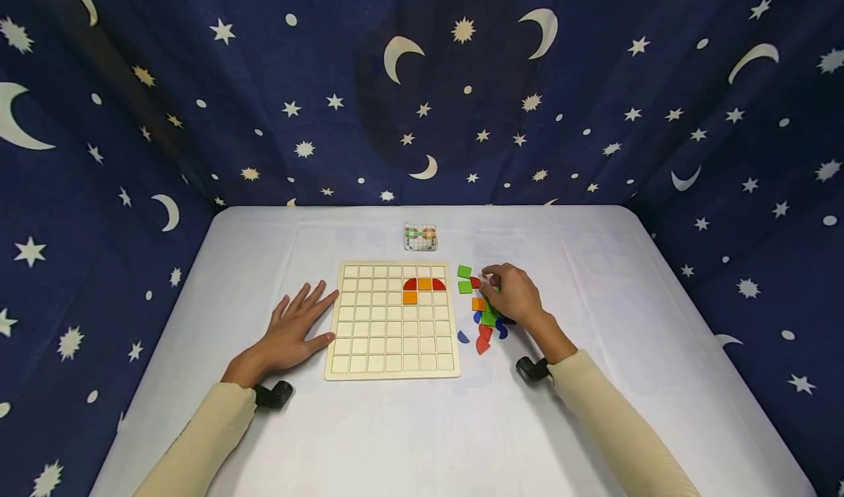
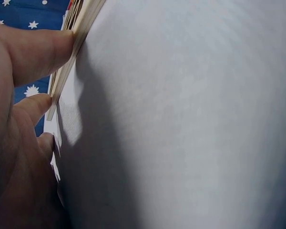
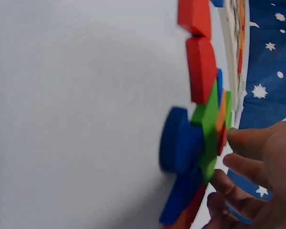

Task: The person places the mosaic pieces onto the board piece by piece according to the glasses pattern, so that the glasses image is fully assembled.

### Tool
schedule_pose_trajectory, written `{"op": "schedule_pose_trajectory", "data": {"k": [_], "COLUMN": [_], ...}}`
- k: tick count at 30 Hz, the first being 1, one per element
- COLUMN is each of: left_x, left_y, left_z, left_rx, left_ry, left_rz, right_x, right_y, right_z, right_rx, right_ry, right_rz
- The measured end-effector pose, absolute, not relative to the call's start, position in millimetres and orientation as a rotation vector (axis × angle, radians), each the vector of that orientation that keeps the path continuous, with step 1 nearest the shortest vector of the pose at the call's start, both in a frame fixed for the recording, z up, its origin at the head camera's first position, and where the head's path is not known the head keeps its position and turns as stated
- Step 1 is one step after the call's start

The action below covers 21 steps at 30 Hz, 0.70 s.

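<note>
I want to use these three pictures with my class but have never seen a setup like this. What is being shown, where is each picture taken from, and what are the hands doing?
No machine here: a person works with two bare hands, wearing three cameras. The wide picture comes from the head; the two close ones from the wrists. On the white table lies a wooden grid board holding a few red and orange tiles. The left hand rests flat, fingers against the board's edge. The right hand reaches into the pile of loose coloured pieces; whether its grip has closed on one is unclear. A small pattern card lies behind the board.
</note>
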<state>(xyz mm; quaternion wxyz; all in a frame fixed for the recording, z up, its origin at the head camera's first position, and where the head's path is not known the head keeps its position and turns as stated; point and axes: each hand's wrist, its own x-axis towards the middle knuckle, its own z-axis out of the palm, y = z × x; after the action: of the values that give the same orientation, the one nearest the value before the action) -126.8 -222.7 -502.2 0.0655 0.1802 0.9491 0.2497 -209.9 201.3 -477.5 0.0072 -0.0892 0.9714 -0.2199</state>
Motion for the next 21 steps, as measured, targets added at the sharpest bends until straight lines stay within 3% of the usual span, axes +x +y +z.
{"op": "schedule_pose_trajectory", "data": {"k": [8,15,21], "left_x": [-127,-126,-124], "left_y": [-220,-220,-220], "left_z": [-502,-500,-499], "left_rx": [0.546,0.544,0.568], "left_ry": [2.858,2.863,2.889], "left_rz": [0.761,0.756,0.799], "right_x": [-215,-213,-207], "right_y": [194,192,182], "right_z": [-482,-478,-477], "right_rx": [-0.347,-0.303,-0.481], "right_ry": [3.029,3.023,2.974], "right_rz": [-0.583,-0.916,-1.045]}}
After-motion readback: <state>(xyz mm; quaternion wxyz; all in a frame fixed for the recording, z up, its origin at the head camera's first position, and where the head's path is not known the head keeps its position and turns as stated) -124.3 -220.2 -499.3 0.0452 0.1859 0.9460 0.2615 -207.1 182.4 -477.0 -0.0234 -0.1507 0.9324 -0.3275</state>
